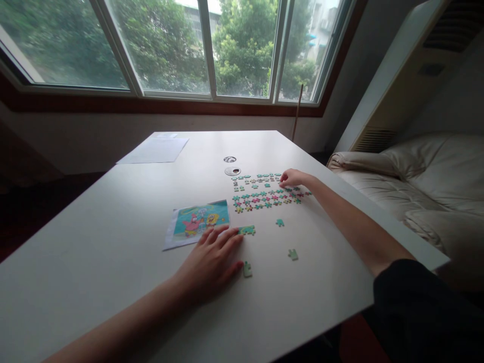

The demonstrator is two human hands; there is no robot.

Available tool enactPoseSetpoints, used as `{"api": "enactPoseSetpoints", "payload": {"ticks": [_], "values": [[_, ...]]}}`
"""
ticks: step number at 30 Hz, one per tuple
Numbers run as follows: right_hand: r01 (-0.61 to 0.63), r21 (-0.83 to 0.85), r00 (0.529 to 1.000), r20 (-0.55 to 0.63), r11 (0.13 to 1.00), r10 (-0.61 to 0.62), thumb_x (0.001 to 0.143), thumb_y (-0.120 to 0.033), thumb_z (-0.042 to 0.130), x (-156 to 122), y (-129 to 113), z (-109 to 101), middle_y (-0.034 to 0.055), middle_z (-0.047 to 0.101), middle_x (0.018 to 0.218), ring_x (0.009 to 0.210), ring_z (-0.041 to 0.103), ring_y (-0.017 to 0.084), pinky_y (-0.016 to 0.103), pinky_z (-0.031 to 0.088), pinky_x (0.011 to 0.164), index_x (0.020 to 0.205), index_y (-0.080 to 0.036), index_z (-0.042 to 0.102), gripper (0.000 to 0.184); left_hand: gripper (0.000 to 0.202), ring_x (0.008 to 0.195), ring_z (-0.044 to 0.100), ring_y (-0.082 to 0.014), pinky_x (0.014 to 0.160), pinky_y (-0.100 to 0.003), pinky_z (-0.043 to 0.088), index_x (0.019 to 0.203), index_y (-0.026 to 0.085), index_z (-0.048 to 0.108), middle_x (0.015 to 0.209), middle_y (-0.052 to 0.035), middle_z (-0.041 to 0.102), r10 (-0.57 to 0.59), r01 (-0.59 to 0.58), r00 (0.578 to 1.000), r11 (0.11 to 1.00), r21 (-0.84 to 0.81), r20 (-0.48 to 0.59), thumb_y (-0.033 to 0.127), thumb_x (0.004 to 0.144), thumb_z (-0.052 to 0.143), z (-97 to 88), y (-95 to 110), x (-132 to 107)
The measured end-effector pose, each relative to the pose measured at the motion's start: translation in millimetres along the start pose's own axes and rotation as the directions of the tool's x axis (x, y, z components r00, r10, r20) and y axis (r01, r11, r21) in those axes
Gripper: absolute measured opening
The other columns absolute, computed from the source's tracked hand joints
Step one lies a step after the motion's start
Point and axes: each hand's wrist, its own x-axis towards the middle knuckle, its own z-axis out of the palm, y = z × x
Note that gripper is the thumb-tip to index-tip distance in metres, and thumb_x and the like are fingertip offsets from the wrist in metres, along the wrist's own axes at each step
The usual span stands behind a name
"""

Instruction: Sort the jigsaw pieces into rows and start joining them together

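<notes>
My left hand point(215, 257) lies spread on the table, its fingertips at the lower right edge of a cartoon picture sheet point(202, 219) and touching a short strip of joined puzzle pieces point(247, 230). Near its thumb is a loose green puzzle piece point(247, 269). My right hand point(293, 178) reaches to the far right of several rows of small puzzle pieces point(260, 198), mostly teal, with some pink and yellow. Its fingers are pinched together over the rows; whatever is between them is too small to make out. Two more loose pieces, a teal piece point(280, 222) and a pale green piece point(293, 254), lie nearer me.
The white table point(113, 242) stands before a wide window. At its far left lie white paper sheets point(155, 149). Two round cable holes point(232, 171) are set in the tabletop beyond the rows. A cream sofa point(381, 176) stands to the right, and a thin stick point(297, 113) leans behind.
</notes>
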Motion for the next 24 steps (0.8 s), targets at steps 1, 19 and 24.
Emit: {"api": "enactPoseSetpoints", "payload": {"ticks": [1,19,24], "values": [[-0.008,0.010,1.000,0.007,1.000,0.008,0.064,-0.030,0.066,-1,-1,0,0.0067,0.067,0.081,0.068,0.058,0.015,0.020,0.041,0.056,0.086,-0.013,0.069,0.028,0.040,0.118,0.036,-0.0289,0.098,-0.048,0.028,0.121,0.019,0.045,0.126,-0.0089,0.048,0.001,-0.001,1.000,1.000,-0.003,-0.006,0.039,0.086,0.040,-0.2,0,0],[0.025,0.129,0.993,-0.117,0.991,-0.010,0.063,-0.023,0.065,-7,1,7,0.0075,0.064,0.085,0.065,0.055,0.012,0.019,0.041,0.054,0.094,-0.011,0.063,0.034,0.041,0.117,0.036,-0.0289,0.098,-0.048,0.029,0.123,0.021,0.044,0.126,-0.0088,0.048,0.010,-0.010,1.000,1.000,-0.002,-0.022,0.037,0.086,0.041,1.3,-1,-1],[0.177,0.136,0.972,-0.182,0.975,-0.151,0.071,-0.024,0.059,-27,-10,11,0.0033,0.063,0.081,0.069,0.054,0.010,0.019,0.040,0.064,0.100,-0.016,0.062,0.030,0.041,0.118,0.035,-0.0288,0.098,-0.048,0.028,0.123,0.020,0.043,0.127,-0.0085,0.047,0.003,-0.003,1.000,1.000,-0.002,-0.009,0.038,0.086,0.041,0.1,-1,0]]}}
